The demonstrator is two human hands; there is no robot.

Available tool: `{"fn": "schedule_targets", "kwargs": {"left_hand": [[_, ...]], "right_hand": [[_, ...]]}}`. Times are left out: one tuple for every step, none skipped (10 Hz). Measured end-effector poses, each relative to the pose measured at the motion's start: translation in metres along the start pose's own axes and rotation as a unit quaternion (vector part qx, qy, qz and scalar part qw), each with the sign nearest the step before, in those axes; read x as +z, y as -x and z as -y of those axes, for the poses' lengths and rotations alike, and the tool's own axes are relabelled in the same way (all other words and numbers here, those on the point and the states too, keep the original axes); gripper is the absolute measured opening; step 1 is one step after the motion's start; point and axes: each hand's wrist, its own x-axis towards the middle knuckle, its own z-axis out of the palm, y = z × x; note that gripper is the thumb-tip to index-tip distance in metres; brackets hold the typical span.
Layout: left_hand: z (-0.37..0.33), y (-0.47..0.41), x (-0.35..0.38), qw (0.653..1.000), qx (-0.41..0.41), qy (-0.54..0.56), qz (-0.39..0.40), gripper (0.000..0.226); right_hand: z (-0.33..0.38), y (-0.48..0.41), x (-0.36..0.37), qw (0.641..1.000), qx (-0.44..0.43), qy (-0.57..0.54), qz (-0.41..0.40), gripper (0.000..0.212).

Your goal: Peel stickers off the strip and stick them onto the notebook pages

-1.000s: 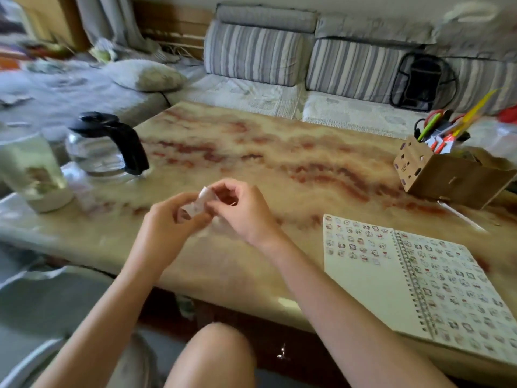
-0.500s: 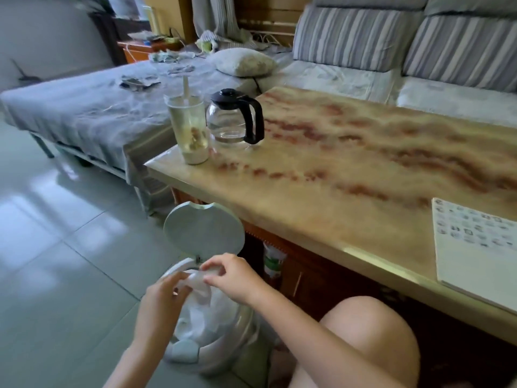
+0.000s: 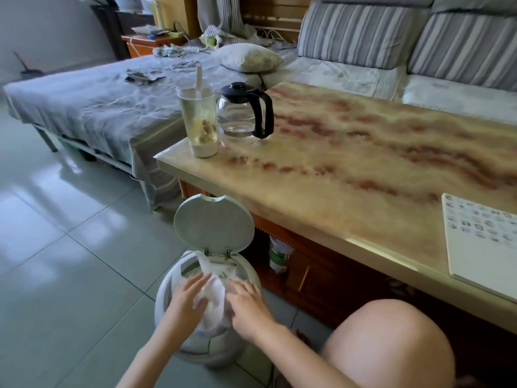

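Note:
Both my hands hover over an open white pedal bin on the floor beside the table. My left hand has straight fingers lying on the crumpled white liner inside the bin. On the other side of the liner, my right hand spreads its fingers above it. I cannot make out the sticker strip among the white folds. The open notebook, its page dotted with small stickers, lies at the table's right edge, far from both hands.
The bin's round lid stands up against the marble-patterned table. A glass tumbler and a glass jug with a black handle stand on the table's left corner. My knee is at lower right. A bed and sofa lie behind.
My hands left the table with a small crumpled white piece, moved down to the bin, and now both have spread open over the liner. The view swung left.

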Motion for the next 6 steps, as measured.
{"fn": "schedule_targets", "kwargs": {"left_hand": [[-0.016, 0.0, -0.017, 0.999, 0.02, 0.024, -0.015, 0.05], [-0.03, 0.0, -0.028, 1.0, 0.002, 0.011, -0.007, 0.048], [-0.035, 0.007, -0.032, 1.0, 0.012, -0.013, -0.003, 0.048], [-0.038, 0.015, -0.035, 1.0, -0.009, -0.025, 0.001, 0.047], [-0.046, 0.019, -0.038, 0.999, -0.025, -0.024, -0.025, 0.034], [-0.055, 0.016, -0.044, 0.997, -0.034, 0.036, -0.057, 0.026]], "right_hand": [[0.0, 0.0, -0.011, 0.999, -0.005, -0.01, -0.039, 0.044], [-0.001, 0.001, -0.022, 0.997, -0.008, -0.033, -0.068, 0.049], [-0.004, 0.005, -0.029, 0.992, -0.001, -0.066, -0.107, 0.049], [-0.009, 0.007, -0.032, 0.987, 0.02, -0.104, -0.119, 0.045], [-0.013, 0.011, -0.03, 0.984, 0.017, -0.128, -0.124, 0.04], [-0.013, 0.018, -0.037, 0.977, 0.025, -0.168, -0.13, 0.037]]}}
